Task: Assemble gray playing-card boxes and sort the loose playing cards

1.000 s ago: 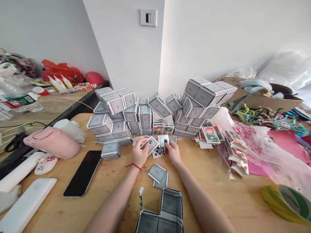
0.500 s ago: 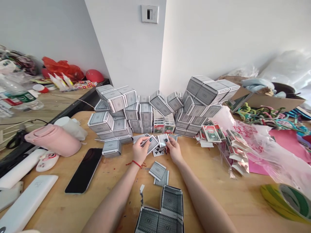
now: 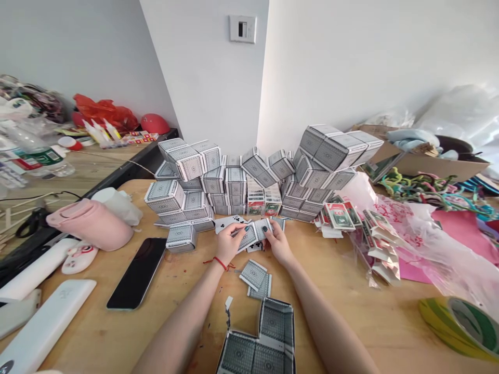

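Observation:
My left hand pinches a grey-backed playing card between thumb and fingers. Close beside it, my right hand grips another grey-backed playing card, and the edges of the two cards meet or overlap. Face-up cards lie on the table behind my left hand, and part of one shows beneath the held cards. Nearer me, two loose playing cards rest face down, partly overlapping. A joined block of card-built boxes stands at the front edge between my forearms.
Stacked card boxes form a wall at the back. Red-and-green card packs and opened packs lie right, near a roll of tape. On the left are a phone, a pink pouch and a white bar-shaped object.
The two held cards have come together, where a gap showed between them before. My left hand has shifted slightly right, and the view has tilted a little.

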Demonstrator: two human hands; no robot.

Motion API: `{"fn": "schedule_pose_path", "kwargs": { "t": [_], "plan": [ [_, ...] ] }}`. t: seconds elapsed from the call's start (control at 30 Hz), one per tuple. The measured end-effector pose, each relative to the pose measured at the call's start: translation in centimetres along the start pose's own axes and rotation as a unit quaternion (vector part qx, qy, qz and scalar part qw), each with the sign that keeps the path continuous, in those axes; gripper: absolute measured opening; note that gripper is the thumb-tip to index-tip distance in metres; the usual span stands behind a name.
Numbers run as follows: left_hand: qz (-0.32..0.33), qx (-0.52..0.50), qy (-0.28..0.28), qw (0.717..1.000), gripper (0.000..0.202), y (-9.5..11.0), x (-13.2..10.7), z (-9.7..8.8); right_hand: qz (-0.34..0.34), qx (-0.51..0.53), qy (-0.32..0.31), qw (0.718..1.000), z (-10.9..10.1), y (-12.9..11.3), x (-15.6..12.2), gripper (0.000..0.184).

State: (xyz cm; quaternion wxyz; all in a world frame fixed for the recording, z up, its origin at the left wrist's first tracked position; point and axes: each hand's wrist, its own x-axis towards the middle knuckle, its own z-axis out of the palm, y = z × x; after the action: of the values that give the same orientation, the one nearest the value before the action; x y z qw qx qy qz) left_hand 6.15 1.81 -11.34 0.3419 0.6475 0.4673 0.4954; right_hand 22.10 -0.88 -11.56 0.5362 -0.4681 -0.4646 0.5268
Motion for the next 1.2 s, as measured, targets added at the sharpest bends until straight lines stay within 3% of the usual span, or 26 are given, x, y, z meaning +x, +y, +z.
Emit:
{"fn": "schedule_pose_path", "kwargs": {
  "t": [0.13,0.3,0.47,0.67,0.87,1.2],
  "plan": [
    [-0.012,-0.015,-0.004,1.0,0.013,-0.08,0.16,-0.05,-0.008,-0.005,-0.019,1.0,-0.1,0.37,-0.02,0.045],
    [-0.031,-0.031,-0.026,0.999,0.014,-0.23,0.25,-0.17,-0.009,-0.043,0.0,0.999,-0.32,0.82,-0.1,0.043],
    [-0.035,-0.038,-0.043,0.998,0.013,-0.55,0.28,-0.2,-0.006,-0.053,-0.035,0.998,-0.47,0.46,-0.24,0.041],
    [-0.042,-0.045,-0.045,0.997,0.012,-0.92,0.41,-0.33,-0.023,-0.066,-0.007,0.998,-0.13,0.39,-0.34,0.041],
    [-0.065,-0.063,-0.071,0.993,0.012,-0.73,0.42,-0.68,-0.008,-0.046,-0.043,0.998,-0.17,0.3,-0.29,0.046],
    [-0.084,-0.068,-0.071,0.992,0.009,-0.54,0.21,-0.64,-0.016,-0.087,-0.037,0.995,-0.09,0.13,-0.64,0.041]
  ]
}}
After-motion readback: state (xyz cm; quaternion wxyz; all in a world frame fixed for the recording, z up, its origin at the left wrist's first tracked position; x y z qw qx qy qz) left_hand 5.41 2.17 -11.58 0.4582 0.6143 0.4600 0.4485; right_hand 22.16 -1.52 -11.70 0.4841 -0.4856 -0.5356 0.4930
